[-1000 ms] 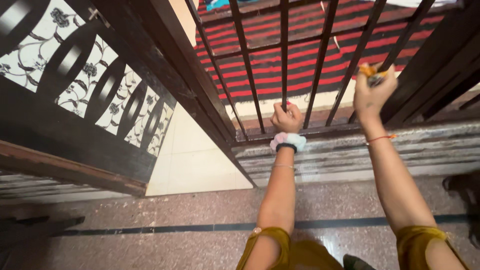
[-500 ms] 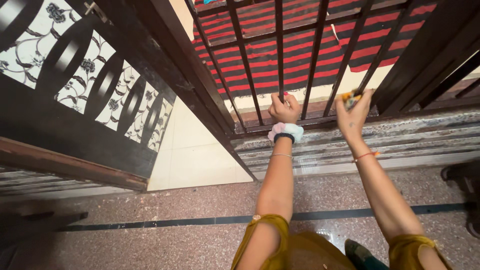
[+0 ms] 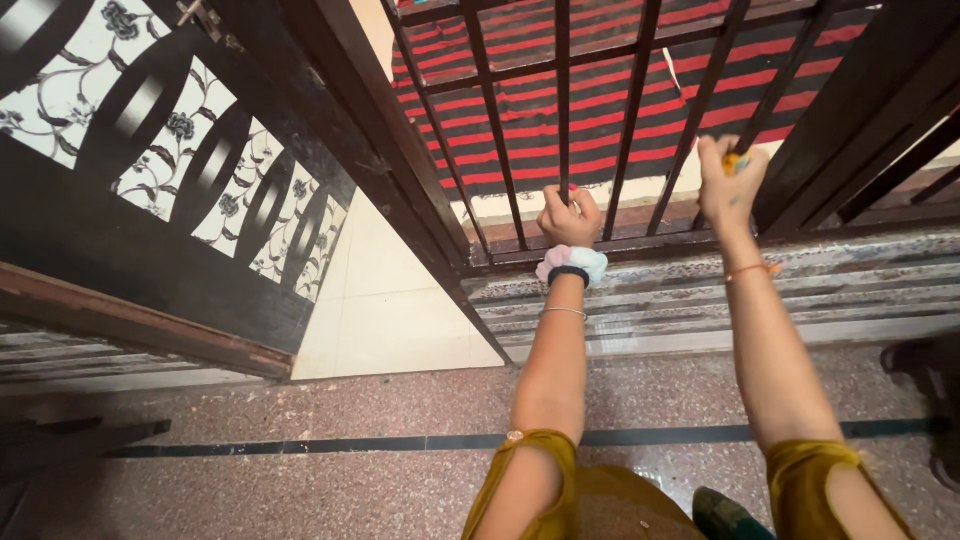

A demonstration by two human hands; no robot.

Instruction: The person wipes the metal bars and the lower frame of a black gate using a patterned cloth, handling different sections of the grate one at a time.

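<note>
A dark metal grille gate (image 3: 630, 110) with upright bars stands ahead of me. My left hand (image 3: 568, 217) is closed round the foot of one middle bar, with a pale fluffy band on its wrist. My right hand (image 3: 730, 185) is higher, at a bar further right, and grips a small yellow-orange cloth (image 3: 735, 160) pressed against that bar. Most of the cloth is hidden inside my fist.
A red and black striped mat (image 3: 600, 110) lies behind the bars. An open dark door leaf (image 3: 150, 210) with white floral panels stands at the left. A grey stone threshold step (image 3: 720, 300) runs under the gate, above speckled floor (image 3: 330, 480) with a dark line.
My right hand with the cloth went down the bar half a second ago and has now come back up it. My left hand has stayed on its bar.
</note>
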